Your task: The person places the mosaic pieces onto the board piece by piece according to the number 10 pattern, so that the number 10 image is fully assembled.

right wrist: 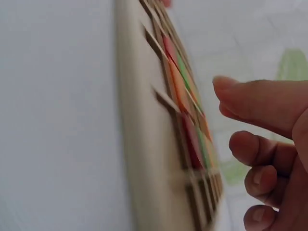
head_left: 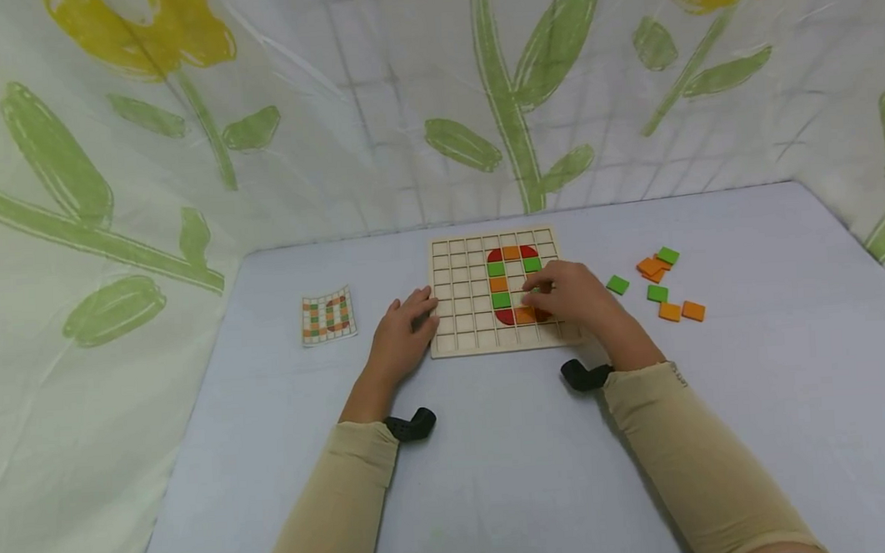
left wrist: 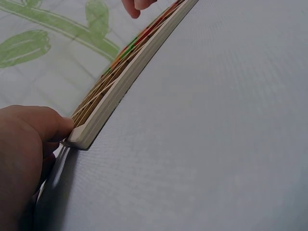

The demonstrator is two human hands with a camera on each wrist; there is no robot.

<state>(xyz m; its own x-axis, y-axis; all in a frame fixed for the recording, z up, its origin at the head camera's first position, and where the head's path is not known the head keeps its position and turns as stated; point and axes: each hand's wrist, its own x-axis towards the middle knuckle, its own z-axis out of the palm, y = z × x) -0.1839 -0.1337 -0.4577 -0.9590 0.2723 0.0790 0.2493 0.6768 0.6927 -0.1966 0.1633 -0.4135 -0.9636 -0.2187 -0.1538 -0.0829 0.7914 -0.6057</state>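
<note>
A pale wooden grid board [head_left: 462, 309] carries red corner pieces [head_left: 505, 317] and green and orange square tiles [head_left: 498, 284] set in a ring. My left hand [head_left: 399, 337] rests at the board's left edge. In the left wrist view, its thumb [left wrist: 60, 127] touches the near corner of the rim. Over the ring's right side hovers my right hand [head_left: 574, 295], hiding some of the cells there. Its thumb and fingers are loosely bent in the right wrist view, apart from the board, with no piece seen between them.
A small printed pattern card [head_left: 328, 316] lies left of the board. To the right are several loose tiles, among them a green tile [head_left: 618, 285] and an orange tile [head_left: 693, 311]. A flower-printed white curtain [head_left: 373, 105] hangs behind the table.
</note>
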